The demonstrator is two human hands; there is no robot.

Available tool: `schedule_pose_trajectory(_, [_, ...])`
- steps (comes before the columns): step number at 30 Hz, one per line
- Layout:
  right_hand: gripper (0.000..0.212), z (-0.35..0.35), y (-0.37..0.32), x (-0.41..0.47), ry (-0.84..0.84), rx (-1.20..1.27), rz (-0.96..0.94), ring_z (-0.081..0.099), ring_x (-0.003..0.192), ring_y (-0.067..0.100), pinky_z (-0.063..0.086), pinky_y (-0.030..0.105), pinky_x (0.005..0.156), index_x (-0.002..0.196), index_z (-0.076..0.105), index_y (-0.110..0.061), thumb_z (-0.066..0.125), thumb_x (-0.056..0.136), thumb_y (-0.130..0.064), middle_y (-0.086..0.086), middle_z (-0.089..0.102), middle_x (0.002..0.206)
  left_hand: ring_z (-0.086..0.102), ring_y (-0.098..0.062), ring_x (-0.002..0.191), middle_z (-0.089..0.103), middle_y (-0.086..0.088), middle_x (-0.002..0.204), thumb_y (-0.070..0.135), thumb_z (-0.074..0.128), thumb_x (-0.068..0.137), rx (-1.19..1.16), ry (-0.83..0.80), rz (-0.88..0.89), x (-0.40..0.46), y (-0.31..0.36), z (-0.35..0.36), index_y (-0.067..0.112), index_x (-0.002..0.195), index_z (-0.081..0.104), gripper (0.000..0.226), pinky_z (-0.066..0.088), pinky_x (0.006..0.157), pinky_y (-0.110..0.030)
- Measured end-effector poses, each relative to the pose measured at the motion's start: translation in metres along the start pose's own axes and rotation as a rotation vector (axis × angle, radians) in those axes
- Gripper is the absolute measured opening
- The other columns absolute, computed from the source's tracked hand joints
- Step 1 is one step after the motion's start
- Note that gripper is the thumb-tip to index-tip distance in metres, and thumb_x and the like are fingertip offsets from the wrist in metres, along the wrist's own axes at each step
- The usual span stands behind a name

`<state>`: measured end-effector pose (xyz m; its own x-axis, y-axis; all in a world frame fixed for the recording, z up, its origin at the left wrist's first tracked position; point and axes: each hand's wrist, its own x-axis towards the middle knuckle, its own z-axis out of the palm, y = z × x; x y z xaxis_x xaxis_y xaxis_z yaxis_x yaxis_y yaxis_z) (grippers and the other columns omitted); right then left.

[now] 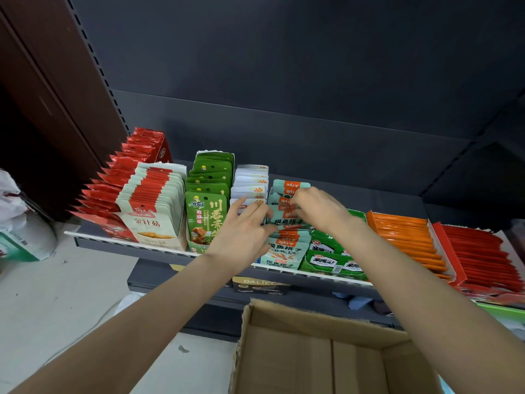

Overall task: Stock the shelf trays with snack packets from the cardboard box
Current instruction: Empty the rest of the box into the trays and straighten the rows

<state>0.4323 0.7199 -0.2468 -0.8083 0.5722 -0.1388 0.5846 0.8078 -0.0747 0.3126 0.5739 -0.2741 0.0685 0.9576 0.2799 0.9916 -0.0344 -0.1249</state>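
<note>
A row of pale teal snack packets with orange tops stands in a tray on the dark shelf. My left hand pinches the left edge of a small bunch of these teal packets in the middle of the row. From above, my right hand grips the same bunch by its top edges. The open cardboard box sits below the shelf at the bottom; the part of its inside that shows holds no packets.
Other trays flank the teal row: white packets, green packets, pale mushroom packets and red packets to the left; green bags, orange packets and red packets to the right. A lower shelf lies behind the box.
</note>
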Motion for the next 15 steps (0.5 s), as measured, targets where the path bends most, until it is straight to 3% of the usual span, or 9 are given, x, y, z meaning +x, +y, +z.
schedule_pose_trajectory(4, [0.015,-0.006,0.008,-0.011,0.062,0.199,0.085,0.063,0.089,0.025,0.05,0.034,0.077,0.1,0.062,-0.006,0.049,0.097,-0.013,0.011,0.066,0.103,0.064,-0.018,0.089,0.063,0.001,0.096,0.038,0.086,0.054,-0.002,-0.045,-0.04,0.0,0.001,-0.002,0.026,0.082,0.075,0.033,0.046,0.094,-0.048])
schedule_pose_trajectory(6, [0.018,-0.007,0.009,-0.021,0.121,0.302,0.087,0.06,0.099,0.023,0.046,0.029,0.081,0.107,0.062,-0.004,0.05,0.097,-0.012,0.01,0.062,0.111,0.062,-0.018,0.094,0.062,0.0,0.101,0.039,0.083,0.061,0.008,-0.071,-0.07,0.0,0.003,-0.004,0.025,0.089,0.074,0.033,0.042,0.099,-0.048])
schedule_pose_trajectory(8, [0.025,-0.005,0.005,-0.031,0.205,0.336,0.082,0.053,0.114,0.02,0.044,0.031,0.098,0.118,0.06,-0.003,0.051,0.096,-0.013,0.008,0.053,0.126,0.051,-0.019,0.116,0.053,-0.002,0.122,0.039,0.066,0.082,0.011,-0.111,-0.062,0.001,0.005,-0.005,0.024,0.114,0.065,0.036,0.024,0.111,-0.047])
schedule_pose_trajectory(10, [0.026,-0.001,-0.001,-0.036,0.301,0.289,0.077,0.049,0.115,0.016,0.044,0.032,0.101,0.117,0.062,-0.006,0.054,0.095,-0.017,0.006,0.048,0.126,0.034,-0.019,0.13,0.038,0.0,0.138,0.039,0.049,0.094,0.001,-0.18,-0.073,0.004,0.004,-0.006,0.023,0.133,0.049,0.042,0.007,0.115,-0.044])
schedule_pose_trajectory(12, [0.028,0.0,-0.005,-0.038,0.339,0.227,0.073,0.051,0.111,0.018,0.047,0.032,0.095,0.118,0.064,-0.01,0.055,0.094,-0.021,0.005,0.053,0.116,0.03,-0.019,0.131,0.034,-0.001,0.139,0.04,0.047,0.094,-0.002,-0.183,-0.114,0.007,0.006,-0.007,0.021,0.136,0.042,0.047,0.008,0.115,-0.041])
schedule_pose_trajectory(15, [0.03,-0.001,-0.005,-0.036,0.298,0.21,0.067,0.061,0.108,0.024,0.05,0.038,0.093,0.123,0.062,-0.016,0.055,0.095,-0.022,0.006,0.063,0.119,0.035,-0.021,0.125,0.036,-0.004,0.133,0.042,0.058,0.088,-0.089,-0.132,-0.244,0.011,0.01,-0.008,0.013,0.135,0.031,0.061,0.023,0.109,-0.033])
